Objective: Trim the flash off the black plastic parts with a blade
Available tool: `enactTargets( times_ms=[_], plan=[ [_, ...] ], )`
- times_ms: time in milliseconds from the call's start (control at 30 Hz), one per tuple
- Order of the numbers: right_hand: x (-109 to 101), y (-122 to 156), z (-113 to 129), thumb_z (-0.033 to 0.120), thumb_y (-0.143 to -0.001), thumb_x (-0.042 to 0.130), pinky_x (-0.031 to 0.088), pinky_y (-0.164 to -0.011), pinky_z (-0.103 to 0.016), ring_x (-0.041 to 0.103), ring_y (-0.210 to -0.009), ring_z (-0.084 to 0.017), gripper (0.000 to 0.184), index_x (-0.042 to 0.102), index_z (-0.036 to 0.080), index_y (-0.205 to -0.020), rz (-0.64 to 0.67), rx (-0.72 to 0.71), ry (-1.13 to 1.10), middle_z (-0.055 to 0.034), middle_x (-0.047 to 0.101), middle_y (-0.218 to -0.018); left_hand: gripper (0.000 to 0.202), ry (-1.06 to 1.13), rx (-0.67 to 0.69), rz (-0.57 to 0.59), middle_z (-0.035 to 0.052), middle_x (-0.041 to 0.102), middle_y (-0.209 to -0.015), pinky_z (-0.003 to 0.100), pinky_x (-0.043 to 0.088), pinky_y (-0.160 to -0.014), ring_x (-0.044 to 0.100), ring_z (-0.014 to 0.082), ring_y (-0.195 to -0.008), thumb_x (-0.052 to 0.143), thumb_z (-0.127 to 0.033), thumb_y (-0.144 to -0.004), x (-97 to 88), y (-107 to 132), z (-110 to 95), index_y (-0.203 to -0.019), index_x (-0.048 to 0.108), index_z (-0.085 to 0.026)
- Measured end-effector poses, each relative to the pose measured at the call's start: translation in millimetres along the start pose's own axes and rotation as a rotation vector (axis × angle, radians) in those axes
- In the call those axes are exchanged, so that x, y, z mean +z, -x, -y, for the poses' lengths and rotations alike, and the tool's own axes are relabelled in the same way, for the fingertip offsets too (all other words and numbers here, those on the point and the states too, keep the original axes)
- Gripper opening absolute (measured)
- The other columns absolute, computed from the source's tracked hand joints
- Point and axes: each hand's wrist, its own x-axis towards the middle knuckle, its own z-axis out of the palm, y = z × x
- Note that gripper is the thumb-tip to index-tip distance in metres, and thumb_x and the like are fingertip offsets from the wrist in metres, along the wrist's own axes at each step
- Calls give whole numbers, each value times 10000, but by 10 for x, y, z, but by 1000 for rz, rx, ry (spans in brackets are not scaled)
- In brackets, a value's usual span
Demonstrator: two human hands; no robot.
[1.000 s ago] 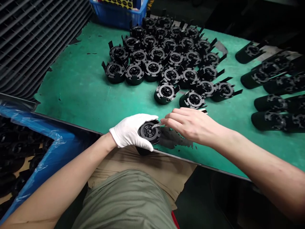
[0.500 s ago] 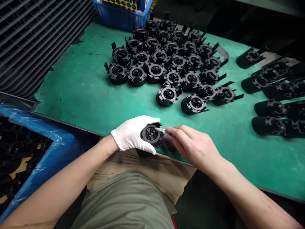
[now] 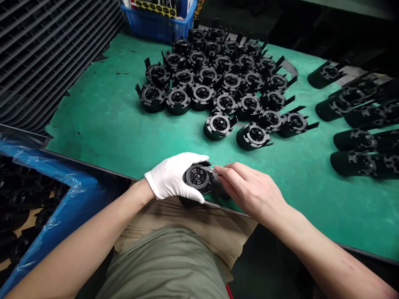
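Note:
In a white glove, my left hand curls round a round black plastic housing at the near edge of the table. Concentric rings and a small square centre show on its upward face. My bare right hand pinches a small, thin knife blade, whose pale tip lies at the housing's upper right rim. The fingers of this hand cover most of the tool, so its handle cannot be made out. Farther back stand similar black housings, many with upright tabs.
The green table top carries more black cylinders at the right. A blue bin stands at the back, a black grid tray at the left. Below left is a plastic-lined blue box of black parts. Brown cardboard lies by my lap.
The blade and my right hand have shifted very slightly left along the housing's rim. My left hand keeps its hold, and the view has moved a little.

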Motion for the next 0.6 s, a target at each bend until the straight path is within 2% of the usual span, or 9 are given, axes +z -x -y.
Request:
enactTargets(
  times_ms=[133,300,500,600],
  plan=[
    [9,16,0,190,-1123,570,425,-644,-330,628,-749,-175,140,630,177,-1249,15,-5,14,-62,756,-982,1093,-2,16,-5,161,727,-1460,553,539,-1247,704,383,-1364,1005,-737,-598,3,12,13,-1501,644,-238],
    [-21,-9,-14,128,-1090,579,444,-669,-341,603,-765,-200,219,626,120,-1303,51,-62,61,-68,734,-962,1100,-14,29,-8,166,722,-1467,549,536,-1249,699,380,-1375,992,-751,-605,10,23,41,-1507,633,-234],
    [-74,-80,-45,36,-1079,476,451,-663,-325,596,-750,-192,238,661,122,-1202,36,-145,75,-68,717,-916,1096,-22,35,4,173,712,-1484,551,537,-1251,693,380,-1386,994,-741,-617,3,11,27,-1509,628,-221],
    [-76,-80,-75,40,-1083,467,454,-655,-328,605,-742,-191,254,663,110,-1229,38,-174,69,-76,724,-923,1102,-18,32,5,171,710,-1491,560,537,-1254,691,384,-1390,1008,-725,-602,-4,10,19,-1510,630,-230]
  ],
)
